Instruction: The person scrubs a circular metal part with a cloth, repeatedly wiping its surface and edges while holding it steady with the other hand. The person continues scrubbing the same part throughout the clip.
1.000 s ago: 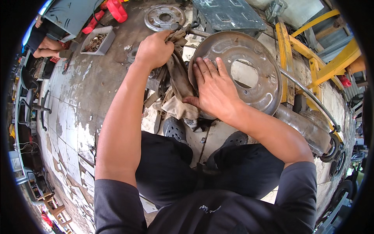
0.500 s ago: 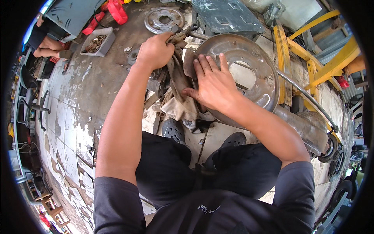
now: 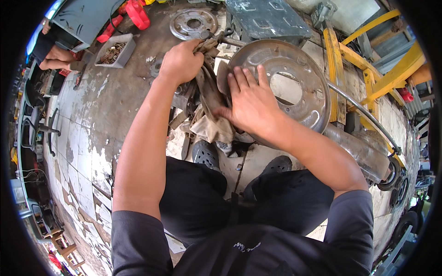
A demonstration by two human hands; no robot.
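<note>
A large round metal backing plate (image 3: 313, 73) stands tilted before me, with a big centre hole and smaller holes around it. My right hand (image 3: 251, 94) lies against its left side, fingers stretched out and the thumb apart. Under those fingertips shows the edge of a curved brown metal piece (image 3: 223, 78). To the left, my left hand (image 3: 182, 62) is closed round the top of a dirty brown rag (image 3: 212, 126), which hangs down in folds over metal parts between my hands. My left fingertips are partly hidden.
A long metal rod (image 3: 363, 117) runs behind the plate to the right, above a thick axle housing (image 3: 354, 147). Yellow stands (image 3: 334, 69) are at right. Farther off are a dark case (image 3: 267, 20), a round steel disc (image 3: 193, 24) and a bin (image 3: 115, 50) of small parts.
My left hand has shifted very slightly left. My right hand has moved slightly down along the plate's side, its thumb blurred; the plate has barely moved.
</note>
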